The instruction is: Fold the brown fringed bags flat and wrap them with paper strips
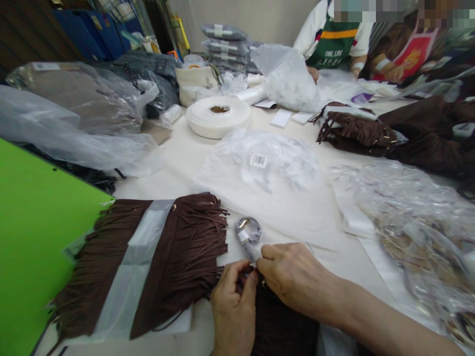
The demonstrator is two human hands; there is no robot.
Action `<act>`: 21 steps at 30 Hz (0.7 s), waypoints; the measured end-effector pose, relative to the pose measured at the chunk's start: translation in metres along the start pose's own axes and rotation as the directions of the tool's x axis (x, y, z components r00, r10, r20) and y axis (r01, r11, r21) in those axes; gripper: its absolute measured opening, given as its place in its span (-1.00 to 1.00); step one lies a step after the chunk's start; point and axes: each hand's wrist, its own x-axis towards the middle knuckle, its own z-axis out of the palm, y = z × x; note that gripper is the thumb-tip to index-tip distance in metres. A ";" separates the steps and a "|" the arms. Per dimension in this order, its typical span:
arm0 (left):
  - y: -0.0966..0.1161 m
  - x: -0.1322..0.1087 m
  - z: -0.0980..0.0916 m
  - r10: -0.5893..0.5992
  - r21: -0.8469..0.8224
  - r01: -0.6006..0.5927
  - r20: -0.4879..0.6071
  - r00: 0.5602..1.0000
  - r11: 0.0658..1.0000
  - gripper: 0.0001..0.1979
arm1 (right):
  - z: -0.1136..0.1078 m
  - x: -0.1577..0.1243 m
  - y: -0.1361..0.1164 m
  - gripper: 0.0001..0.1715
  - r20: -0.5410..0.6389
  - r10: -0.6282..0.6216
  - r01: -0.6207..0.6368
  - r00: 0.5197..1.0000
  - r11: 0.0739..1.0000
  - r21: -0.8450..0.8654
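At the bottom centre of the frame we see the 2 hands meeting over a dark piece of brown suede. The left hand (233, 301) is clenched, its thumb and forefinger pinched together at the lower end of a small wrap (248, 233) of clear film with a bit of metal inside. The right hand (293, 277) comes in from the lower right with fingers bent. Its fingertips grasp the same end of the wrap, touching the left thumb. The wrap sticks up from the pinch toward the middle of the frame and lies on the white table (178, 158), just right of the fringed bag (185, 252). That bag lies flat, left of the hands. It is brown, with a strip of clear film across its middle, and its fringe reaches almost to the left hand. Whether the suede under the hands belongs to it we cannot tell.

A green board (33, 247) fills the left edge. Above the wrap lies a clear bag (267, 173) with a barcode label, and above that, at upper centre, a white roll (218, 116). Crumpled plastic (408, 217) covers the right side. At upper right lie more brown fringed pieces (359, 132), and behind them 2 co-workers (334, 44) sit at the table's far edge.
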 end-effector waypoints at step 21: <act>-0.004 0.000 -0.002 0.111 0.009 -0.112 0.026 0.993 0.994 -0.85 | 0.012 0.000 -0.010 -0.83 0.020 0.385 -0.353 0.923 0.825 0.441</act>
